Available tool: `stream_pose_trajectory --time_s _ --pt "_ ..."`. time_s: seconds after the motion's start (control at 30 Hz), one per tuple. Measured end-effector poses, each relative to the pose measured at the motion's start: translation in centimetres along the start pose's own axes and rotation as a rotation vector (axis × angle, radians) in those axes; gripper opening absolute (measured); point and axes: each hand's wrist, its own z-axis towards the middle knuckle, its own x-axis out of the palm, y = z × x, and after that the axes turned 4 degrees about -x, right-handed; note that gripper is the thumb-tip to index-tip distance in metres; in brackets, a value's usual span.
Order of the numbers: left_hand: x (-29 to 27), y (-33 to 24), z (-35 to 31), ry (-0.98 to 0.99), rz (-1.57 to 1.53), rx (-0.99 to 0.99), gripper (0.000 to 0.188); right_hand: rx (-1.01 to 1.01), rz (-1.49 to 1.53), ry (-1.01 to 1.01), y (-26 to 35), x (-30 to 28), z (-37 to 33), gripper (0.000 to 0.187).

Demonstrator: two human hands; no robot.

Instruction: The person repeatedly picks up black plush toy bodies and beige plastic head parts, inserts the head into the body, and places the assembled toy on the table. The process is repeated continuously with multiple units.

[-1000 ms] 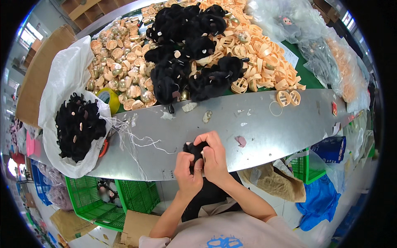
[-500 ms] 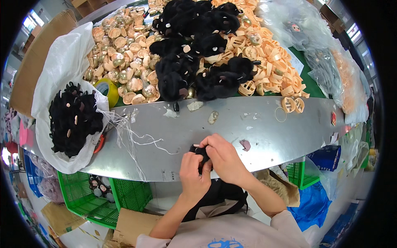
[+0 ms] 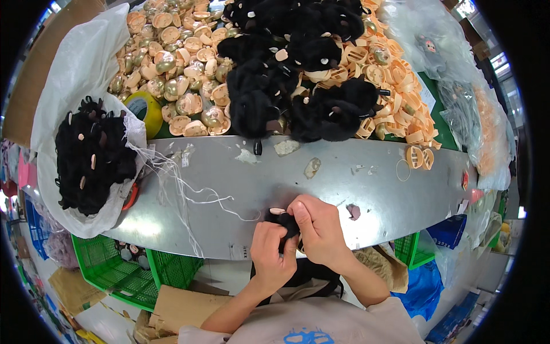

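Note:
A small black plush piece with a pale pink patch at its top is held at the near edge of the metal table. My left hand is closed round its lower left side, thumb pressed against the fingers. From the other side, my right hand pinches its upper right part, with the fingers curled. Most of the piece is hidden by my fingers. Left of my hands, loose white strings trail over the tabletop. A mauve scrap lies on the right.
A white sack of black plush pieces stands left, by a yellow tape roll. Along the back are heaped gold-and-peach plastic shells, black plush pieces and peach plastic parts. A green crate sits below the table edge.
The whole view has shifted a little. My right hand has turned on the plush piece, its thumb now on top, and more of the pale pink patch shows. Both hands keep their hold.

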Motion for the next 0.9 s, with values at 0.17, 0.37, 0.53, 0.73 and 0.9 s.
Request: stream_pose_trajectory --time_s 0.17,0.37,0.53,0.73,0.9 --pt "0.0 0.2 0.1 0.017 -0.037 0.009 0.014 -0.008 -0.058 -0.008 0.1 0.3 0.2 0.033" --pt "-0.2 0.1 0.0 0.058 0.001 0.054 0.016 0.001 -0.22 -0.016 -0.6 0.7 1.9 0.035" --pt "0.0 -0.1 -0.2 0.052 0.009 0.08 0.017 -0.038 -0.069 -0.087 -1.6 0.3 1.8 0.039" --pt "-0.9 0.0 0.2 0.021 -0.085 -0.012 0.015 -0.008 0.129 -0.164 -1.2 -0.2 -0.7 0.027" --pt "-2.2 -0.4 -0.3 -0.023 -0.179 -0.058 0.016 -0.007 0.288 0.073 0.3 -1.0 -3.3 0.053"
